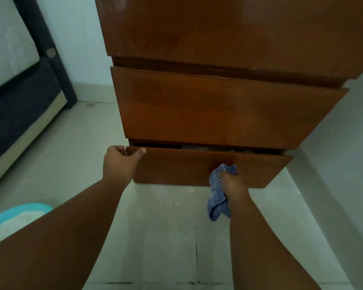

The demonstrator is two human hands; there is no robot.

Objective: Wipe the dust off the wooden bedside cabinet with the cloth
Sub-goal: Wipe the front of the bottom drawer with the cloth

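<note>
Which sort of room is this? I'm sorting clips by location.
Most likely a bedroom: a wooden bedside cabinet with drawers stands against the wall, and a bed with a pale mattress on a dark frame sits left of it, on a tiled floor.

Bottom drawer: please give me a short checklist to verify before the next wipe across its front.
1. Cloth is gripped in the right hand: ok.
2. Cloth touches the bottom drawer front: ok, its upper end is pressed against the wood.
3. Left hand steadies the drawer at its upper left corner: ok.
4. Drawer is fully shut: not ok, a gap shows along its top edge.
5. Left fingers clear of that gap: cannot tell, the fingertips curl over the edge.
6. Loose tail of the cloth stays off the floor: cannot tell.
</note>
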